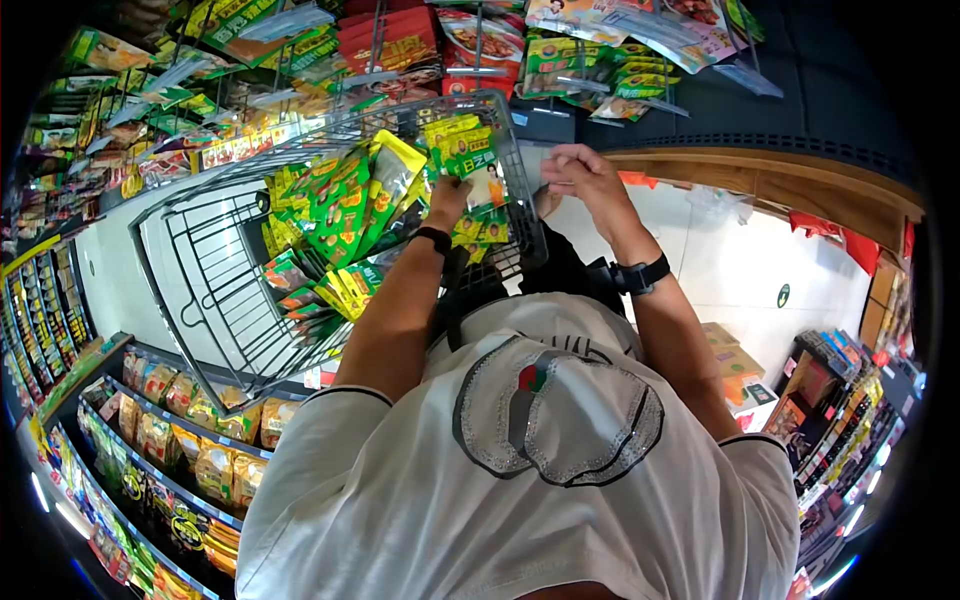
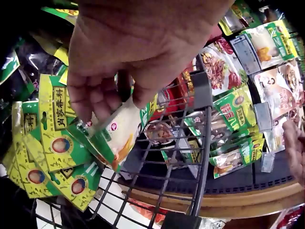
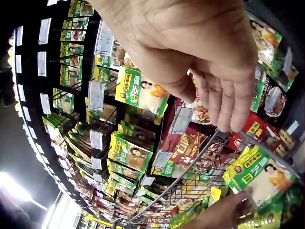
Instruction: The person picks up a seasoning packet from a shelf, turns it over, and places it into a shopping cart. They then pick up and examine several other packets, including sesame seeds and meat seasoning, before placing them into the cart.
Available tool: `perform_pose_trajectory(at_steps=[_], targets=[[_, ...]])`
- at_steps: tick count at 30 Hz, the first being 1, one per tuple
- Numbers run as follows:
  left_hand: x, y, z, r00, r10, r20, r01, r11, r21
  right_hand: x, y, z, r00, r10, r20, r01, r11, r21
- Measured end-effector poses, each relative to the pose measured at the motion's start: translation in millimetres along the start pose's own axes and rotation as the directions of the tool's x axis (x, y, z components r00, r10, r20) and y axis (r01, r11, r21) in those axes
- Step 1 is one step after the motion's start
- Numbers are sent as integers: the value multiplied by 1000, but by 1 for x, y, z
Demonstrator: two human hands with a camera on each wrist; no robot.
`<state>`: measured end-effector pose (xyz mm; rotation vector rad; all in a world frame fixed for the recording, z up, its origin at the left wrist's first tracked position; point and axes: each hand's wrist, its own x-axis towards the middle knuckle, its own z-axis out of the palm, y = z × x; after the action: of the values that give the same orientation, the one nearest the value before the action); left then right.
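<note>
My left hand [image 1: 447, 203] is over the right end of the wire shopping cart [image 2: 202, 90]. Its thumb and fingers pinch a green and yellow seasoning packet [image 2: 116, 133] with a pale front; the same packet [image 3: 262, 174] shows at the lower right of the right wrist view. Beneath and beside it lie yellow and green packets [image 2: 59, 145], with a larger heap of packets [image 1: 345, 205] farther left in the cart. Just outside the cart's right end is my right hand [image 1: 592, 180], fingers loosely bent and holding nothing.
Hanging packets [image 3: 128, 152] fill the shelf rack along the far side of the cart. A wooden ledge [image 1: 740, 180] runs under the dark shelf on the right. Bagged goods [image 1: 215, 470] stand on a low shelf at lower left.
</note>
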<state>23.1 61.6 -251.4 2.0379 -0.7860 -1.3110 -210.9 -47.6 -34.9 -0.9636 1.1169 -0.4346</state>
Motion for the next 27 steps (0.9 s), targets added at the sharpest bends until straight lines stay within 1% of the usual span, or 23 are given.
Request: perform_pose_trajectory(at_steps=[3, 4, 7, 8, 9, 11, 12, 13, 14, 15, 17, 18, 21, 22, 25, 26, 27], targets=[[2, 15, 8, 998, -29, 61, 21, 991, 130, -4, -1, 2, 1000, -7, 6, 7, 1000, -6], [-1, 19, 12, 998, 66, 26, -69, 985, 159, -7, -3, 3, 1000, -5, 15, 5, 1000, -12], [-1, 21, 0, 990, 137, -23, -129, 968, 216, -12, -10, 5, 1000, -7, 13, 8, 999, -42], [1, 19, -10, 977, 211, -15, -200, 946, 254, -12, -11, 7, 1000, -9, 9, 9, 999, -54], [-17, 35, -28, 979, 205, -13, -200, 966, 164, -11, -10, 7, 999, -18, 26, 21, 996, -86], [-50, 57, -62, 966, 252, -60, -248, 966, 76, -7, -7, 8, 997, -36, 62, 45, 988, -145], [-69, 69, -78, 969, 244, -41, -247, 964, -96, -7, -8, 13, 996, -39, 82, 54, 979, -197], [-88, 84, -92, 970, 242, -23, -239, 933, -268, -6, -13, 21, 994, -42, 103, 66, 966, -251], [-112, 105, -108, 979, 203, -26, -199, 917, -347, -6, -18, 29, 991, -43, 127, 80, 948, -306], [-129, 121, -116, 982, 188, -25, -175, 850, -497, -9, -26, 40, 984, -60, 166, 106, 953, -285], [-154, 146, -129, 985, 168, -26, -130, 644, -754, -15, -43, 64, 963, -97, 251, 159, 957, -241], [-160, 149, -138, 980, 201, 5, -128, 641, -757, -15, -49, 72, 941, -88, 327, 161, 966, -203], [-180, 175, -150, 955, 291, -55, -223, 584, -780, -9, -55, 97, 919, -179, 352, 275, 930, -245], [-186, 183, -154, 949, 304, -90, -255, 563, -787, -22, -76, 110, 918, -202, 341, 289, 930, -226], [-196, 194, -163, 945, 290, -149, -276, 472, -837, -25, -87, 129, 884, -338, 323, 369, 928, -41], [-196, 193, -168, 944, 295, -150, -280, 473, -835, -30, -93, 134, 869, -373, 325, 398, 917, -12], [-197, 195, -173, 942, 300, -151, -285, 474, -833, -35, -100, 139, 857, -395, 332, 435, 899, -52]])
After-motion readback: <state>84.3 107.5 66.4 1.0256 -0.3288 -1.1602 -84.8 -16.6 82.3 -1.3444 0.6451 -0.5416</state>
